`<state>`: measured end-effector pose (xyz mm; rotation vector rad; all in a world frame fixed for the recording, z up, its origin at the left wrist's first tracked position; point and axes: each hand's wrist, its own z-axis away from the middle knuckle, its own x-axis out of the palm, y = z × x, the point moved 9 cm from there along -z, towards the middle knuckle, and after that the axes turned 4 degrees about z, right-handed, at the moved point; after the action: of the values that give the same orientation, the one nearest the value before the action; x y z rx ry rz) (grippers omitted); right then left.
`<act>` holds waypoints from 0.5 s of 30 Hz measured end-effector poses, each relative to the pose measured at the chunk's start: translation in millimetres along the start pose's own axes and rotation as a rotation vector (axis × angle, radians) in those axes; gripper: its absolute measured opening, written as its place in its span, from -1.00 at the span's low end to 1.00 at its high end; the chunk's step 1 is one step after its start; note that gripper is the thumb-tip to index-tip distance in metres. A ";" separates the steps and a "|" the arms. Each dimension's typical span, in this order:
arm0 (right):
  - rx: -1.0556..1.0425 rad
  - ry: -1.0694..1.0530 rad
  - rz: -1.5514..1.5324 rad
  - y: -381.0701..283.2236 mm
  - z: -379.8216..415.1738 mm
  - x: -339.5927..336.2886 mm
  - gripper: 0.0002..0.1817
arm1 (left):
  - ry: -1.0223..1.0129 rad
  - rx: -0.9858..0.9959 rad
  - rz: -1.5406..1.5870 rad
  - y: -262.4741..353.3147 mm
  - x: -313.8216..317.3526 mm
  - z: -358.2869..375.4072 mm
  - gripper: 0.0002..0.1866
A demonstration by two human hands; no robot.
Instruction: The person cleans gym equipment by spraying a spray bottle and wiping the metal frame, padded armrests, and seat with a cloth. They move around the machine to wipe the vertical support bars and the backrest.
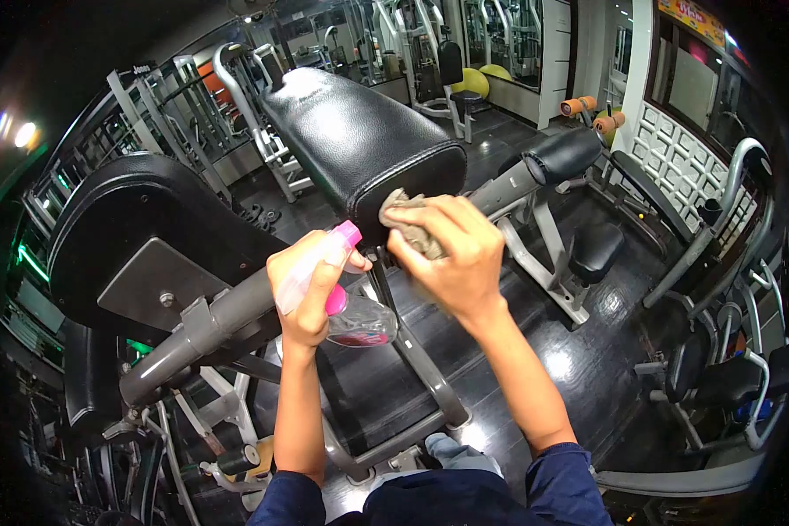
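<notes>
A clear spray bottle (364,321) with a pink and white nozzle is gripped in my left hand (311,285), its nozzle pointing up and to the right. Fingers of my right hand (456,250) are closed on a crumpled grey-brown cloth (405,219), which lies against the near end of a black padded bench (359,131). The bench pad slopes away from me, and light reflects off its top. My left hand is below the pad's near corner, beside a grey metal tube (228,311).
At the left stands a large rounded black pad (140,210) with a bolted plate. Another machine with a black seat (597,252) is at the right. Metal frame bars (421,373) cross the dark floor below my hands. Mirrors and yellow balls (472,83) are behind.
</notes>
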<state>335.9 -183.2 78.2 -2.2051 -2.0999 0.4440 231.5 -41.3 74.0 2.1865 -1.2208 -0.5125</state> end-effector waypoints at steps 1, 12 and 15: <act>-0.005 0.001 0.045 5.1 0.6 -3.4 -0.80 | -0.001 -0.001 -0.002 1.2 0.6 -0.2 -0.69; 0.268 0.102 0.102 43.4 -0.6 -26.2 -0.82 | -0.075 -0.053 -0.014 -23.0 5.8 1.9 -0.55; 0.153 0.003 0.073 11.2 13.1 -5.3 -0.83 | -0.020 -0.063 0.097 -27.2 6.3 3.8 -0.61</act>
<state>343.3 -191.1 63.8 -2.1981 -1.9185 0.5849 249.8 -36.5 53.2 2.0629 -1.2968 -0.5273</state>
